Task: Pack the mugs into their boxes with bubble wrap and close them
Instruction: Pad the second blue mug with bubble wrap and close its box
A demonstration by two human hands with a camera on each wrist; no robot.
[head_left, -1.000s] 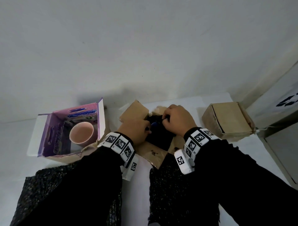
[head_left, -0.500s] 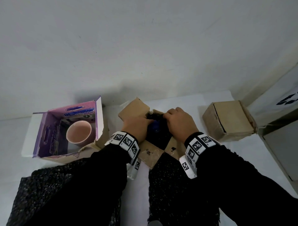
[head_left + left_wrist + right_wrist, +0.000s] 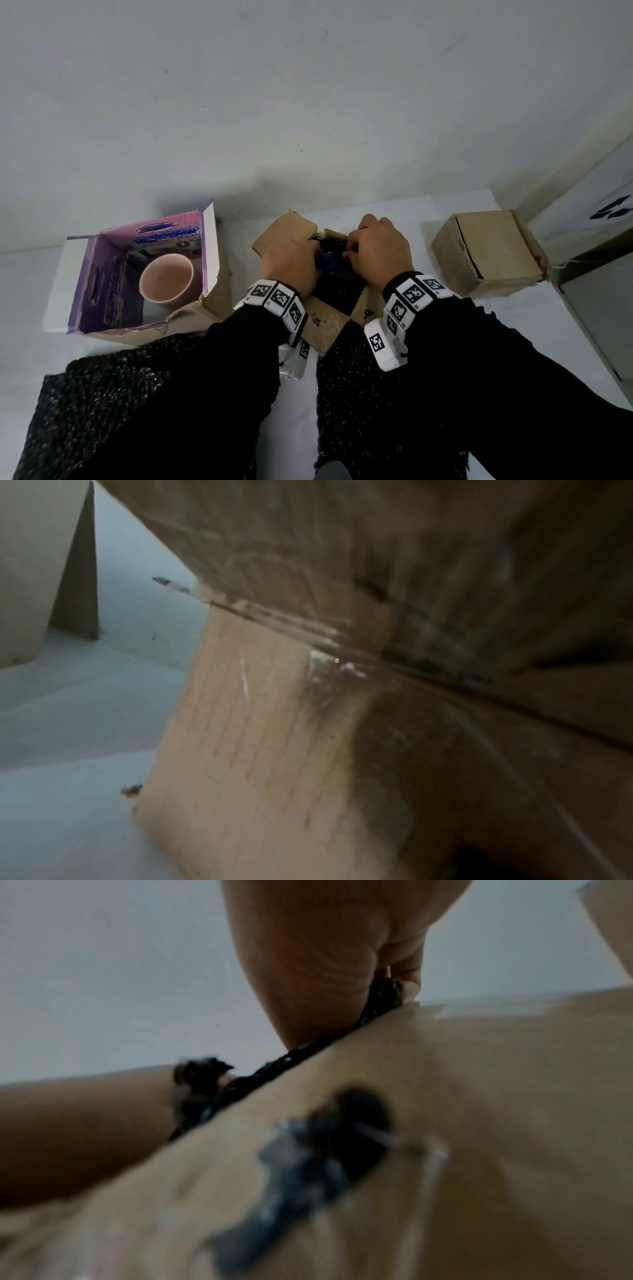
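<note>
An open brown cardboard box (image 3: 284, 228) sits mid-table with its flaps spread. Black bubble wrap (image 3: 334, 241) fills it, and a patch of a blue mug (image 3: 327, 263) shows through. Both hands reach into the box from above. My left hand (image 3: 310, 253) curls in at the left side, its fingertips hidden. My right hand (image 3: 352, 246) pinches the bubble wrap (image 3: 380, 999) at the edge of a flap (image 3: 479, 1069). The left wrist view shows only the blurred box wall (image 3: 257, 737). A pink mug (image 3: 166, 282) stands unwrapped in an open purple box (image 3: 102, 274) at the left.
A closed brown box (image 3: 486, 253) sits to the right, beside a grey cabinet (image 3: 603, 274). Two loose sheets of black bubble wrap (image 3: 102, 394) lie on the white table (image 3: 301, 411) under my forearms. A wall rises just behind the boxes.
Both hands have shifted a little farther back over the brown box and closer together, working the black wrap around the blue mug. The other boxes have not moved.
</note>
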